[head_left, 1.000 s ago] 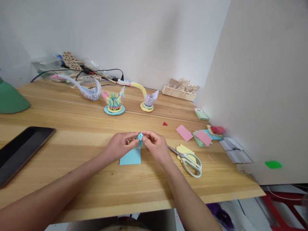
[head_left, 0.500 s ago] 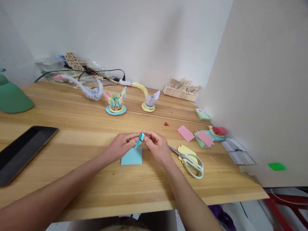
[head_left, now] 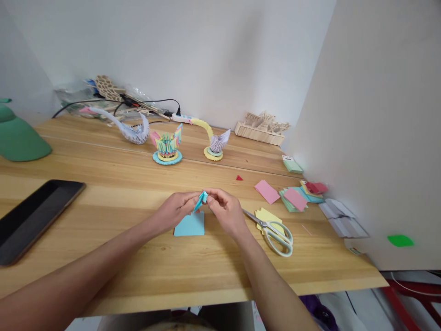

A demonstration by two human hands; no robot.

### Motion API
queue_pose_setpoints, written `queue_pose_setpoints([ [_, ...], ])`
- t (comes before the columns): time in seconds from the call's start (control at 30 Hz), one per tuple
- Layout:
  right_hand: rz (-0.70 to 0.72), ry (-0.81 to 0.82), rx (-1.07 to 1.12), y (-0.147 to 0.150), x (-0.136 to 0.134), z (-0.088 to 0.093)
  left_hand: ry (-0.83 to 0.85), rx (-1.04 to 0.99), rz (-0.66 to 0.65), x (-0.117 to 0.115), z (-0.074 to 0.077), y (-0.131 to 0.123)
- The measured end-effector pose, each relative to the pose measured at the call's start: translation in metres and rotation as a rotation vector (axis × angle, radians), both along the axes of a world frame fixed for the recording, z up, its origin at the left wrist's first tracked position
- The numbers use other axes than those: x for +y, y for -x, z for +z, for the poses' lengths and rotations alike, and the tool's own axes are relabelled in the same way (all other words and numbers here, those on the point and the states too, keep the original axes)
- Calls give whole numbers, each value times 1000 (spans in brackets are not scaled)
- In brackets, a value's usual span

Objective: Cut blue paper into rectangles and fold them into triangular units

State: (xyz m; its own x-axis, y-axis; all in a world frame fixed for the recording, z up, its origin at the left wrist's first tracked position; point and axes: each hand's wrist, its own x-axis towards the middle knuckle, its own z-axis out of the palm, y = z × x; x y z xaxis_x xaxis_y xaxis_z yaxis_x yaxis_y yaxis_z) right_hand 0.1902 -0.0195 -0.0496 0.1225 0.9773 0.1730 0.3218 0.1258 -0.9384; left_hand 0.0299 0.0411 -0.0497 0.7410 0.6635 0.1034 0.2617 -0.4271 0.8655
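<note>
Both my hands meet over the middle of the wooden table (head_left: 103,184). My left hand (head_left: 174,210) and my right hand (head_left: 225,211) pinch a small folded blue paper piece (head_left: 200,200) between their fingertips, held just above the table. Under the hands lies a flat blue paper sheet (head_left: 189,225). Pale green scissors (head_left: 274,230) rest on yellow paper (head_left: 266,215) just right of my right hand.
A dark tablet (head_left: 32,218) lies at the left, a green object (head_left: 19,138) behind it. Paper swans (head_left: 132,131) (head_left: 214,145) and a colourful paper model (head_left: 167,147) stand at the back. Stacks of coloured paper (head_left: 296,197) lie at the right by a white wall (head_left: 379,115).
The folded blue piece has turned slightly between my fingertips; the hands stay in about the same place. The view has shifted a little.
</note>
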Motion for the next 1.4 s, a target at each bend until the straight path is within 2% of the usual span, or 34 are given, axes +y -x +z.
queue_pose_setpoints([
  [0.3, 37, 14, 29, 1, 0, -1, 48, -34, 40, -1, -2, -4],
  [0.53, 46, 29, 201, 2, 2, -1, 158, -83, 42, 2, -2, -3],
  [0.83, 79, 48, 154, 4, 3, 1, -10, 3, 60, -1, -1, -4],
  [1.0, 78, 54, 111, 3, 3, -1, -176, 19, 90, -2, 0, -6],
  [1.17, 35, 18, -56, 3, 1, -2, -339, 77, 143, -5, -1, -5],
  [1.27, 41, -30, -155, 3, 0, 0, -353, 106, 176, -5, -1, -4],
  [1.4, 35, -22, -142, 3, -1, 2, -312, 60, 185, -3, 0, -3],
])
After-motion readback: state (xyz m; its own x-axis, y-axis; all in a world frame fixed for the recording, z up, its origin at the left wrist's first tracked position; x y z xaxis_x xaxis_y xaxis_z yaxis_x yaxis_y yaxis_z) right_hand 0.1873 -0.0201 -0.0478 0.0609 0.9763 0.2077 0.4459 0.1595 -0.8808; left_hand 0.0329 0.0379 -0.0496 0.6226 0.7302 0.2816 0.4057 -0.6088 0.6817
